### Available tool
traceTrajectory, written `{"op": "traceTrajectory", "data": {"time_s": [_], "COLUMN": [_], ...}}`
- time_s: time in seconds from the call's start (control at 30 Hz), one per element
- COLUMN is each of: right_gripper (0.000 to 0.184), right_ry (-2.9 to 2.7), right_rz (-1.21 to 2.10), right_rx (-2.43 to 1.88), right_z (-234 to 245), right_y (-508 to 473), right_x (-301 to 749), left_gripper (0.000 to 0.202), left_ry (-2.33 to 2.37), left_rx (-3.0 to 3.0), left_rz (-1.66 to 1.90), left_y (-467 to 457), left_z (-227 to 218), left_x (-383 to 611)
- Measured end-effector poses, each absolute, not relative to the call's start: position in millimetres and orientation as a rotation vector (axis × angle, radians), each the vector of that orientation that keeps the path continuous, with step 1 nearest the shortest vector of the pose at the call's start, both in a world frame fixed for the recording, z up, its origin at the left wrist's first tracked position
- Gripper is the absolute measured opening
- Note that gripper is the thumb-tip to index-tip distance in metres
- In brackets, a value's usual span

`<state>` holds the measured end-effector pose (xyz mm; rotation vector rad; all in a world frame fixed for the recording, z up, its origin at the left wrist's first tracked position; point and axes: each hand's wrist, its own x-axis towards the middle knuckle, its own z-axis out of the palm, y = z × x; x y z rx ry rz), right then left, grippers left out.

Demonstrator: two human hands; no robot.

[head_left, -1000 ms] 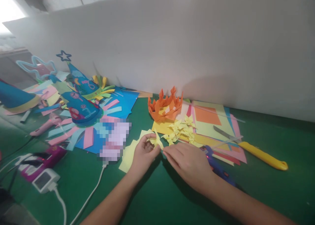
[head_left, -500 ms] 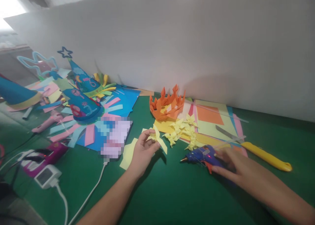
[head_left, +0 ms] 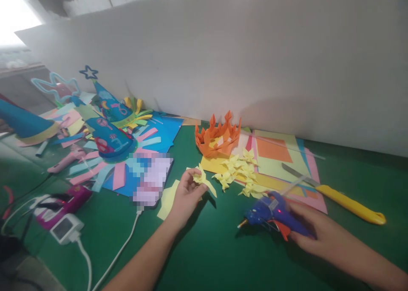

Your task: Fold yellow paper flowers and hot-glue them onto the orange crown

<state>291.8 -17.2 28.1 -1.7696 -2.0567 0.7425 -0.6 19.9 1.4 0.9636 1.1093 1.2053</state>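
Between the fingertips of my left hand (head_left: 188, 197) is a folded yellow paper flower (head_left: 204, 181) with pointed petals. My right hand (head_left: 314, 227) grips the body of a blue glue gun (head_left: 267, 212) with an orange trigger; its nozzle points left and a clear glue stick sticks out at the back. Several more yellow paper flowers (head_left: 236, 170) lie in a heap just past both hands. Beyond them stands an orange folded-paper crown (head_left: 216, 140). Pale yellow paper (head_left: 168, 199) lies partly under my left hand.
A yellow-handled knife (head_left: 350, 202) lies at the right, its blade over coloured paper sheets (head_left: 276, 148). At the left are blue cone hats (head_left: 110, 138), a pink glue gun (head_left: 68, 160), a phone (head_left: 153, 182) on a white cable and a magenta power strip (head_left: 65, 206). A white board (head_left: 255, 57) stands behind.
My right hand has closed around the glue gun and brought it toward me, off the edge of the papers. My left hand keeps the yellow flower in nearly the same place.
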Motion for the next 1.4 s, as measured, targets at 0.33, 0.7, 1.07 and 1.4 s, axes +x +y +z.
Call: {"op": "traceTrajectory", "data": {"time_s": [0.33, 0.7, 1.07, 1.4], "right_gripper": [0.020, 0.038, 0.048, 0.048], "right_ry": [-1.400, -1.277, -1.502, -1.544], "right_rz": [1.787, 1.681, 1.530, 1.511], "right_rx": [-1.407, -1.186, -1.346, -1.352], "right_z": [25, 1, -3, -3], "right_y": [-9, -8, -9, -11], "right_x": [242, 240, 239, 237], "left_gripper": [0.034, 0.038, 0.036, 0.034], "left_ry": [0.977, 0.903, 0.930, 0.923], "left_rx": [0.892, 0.826, 0.862, 0.925], "left_rz": [1.153, 0.948, 0.975, 0.969], "left_y": [19, 17, 16, 15], "left_z": [9, 6, 14, 12], "left_x": [3, 3, 4, 2]}}
